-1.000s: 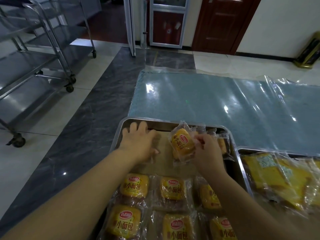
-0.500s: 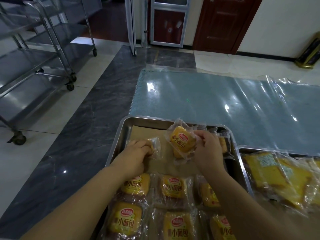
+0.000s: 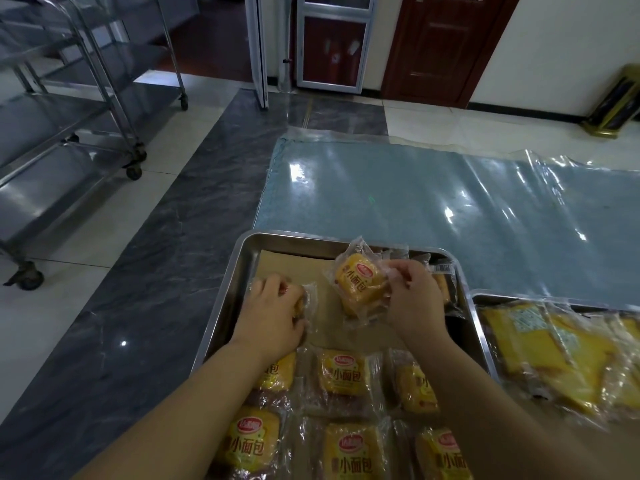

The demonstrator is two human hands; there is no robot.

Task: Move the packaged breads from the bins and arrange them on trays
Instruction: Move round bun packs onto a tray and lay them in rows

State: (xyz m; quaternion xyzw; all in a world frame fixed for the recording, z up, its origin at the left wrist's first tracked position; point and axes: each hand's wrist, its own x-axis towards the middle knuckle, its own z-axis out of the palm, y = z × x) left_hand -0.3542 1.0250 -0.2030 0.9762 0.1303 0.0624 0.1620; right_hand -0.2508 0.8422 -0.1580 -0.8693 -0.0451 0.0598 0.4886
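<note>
A steel tray (image 3: 239,268) lined with brown paper holds several yellow packaged breads in rows near me. My left hand (image 3: 273,313) lies over a packaged bread (image 3: 306,301) at the tray's left side, fingers curled on it and hiding most of it. My right hand (image 3: 414,296) pinches the clear wrapper edge of another packaged bread (image 3: 360,282), held tilted just above the paper in the tray's middle. A further pack (image 3: 441,282) lies behind my right hand at the tray's far right.
A second container (image 3: 485,296) at the right holds a heap of yellow bread packs (image 3: 561,355). A blue mat under clear plastic (image 3: 433,195) stretches beyond the tray. Wheeled steel racks (image 3: 69,133) stand at the left on the tiled floor.
My left hand drew back from the tray's far edge towards me and closed over a bread pack at the left. My right hand kept its pack, tilting it slightly.
</note>
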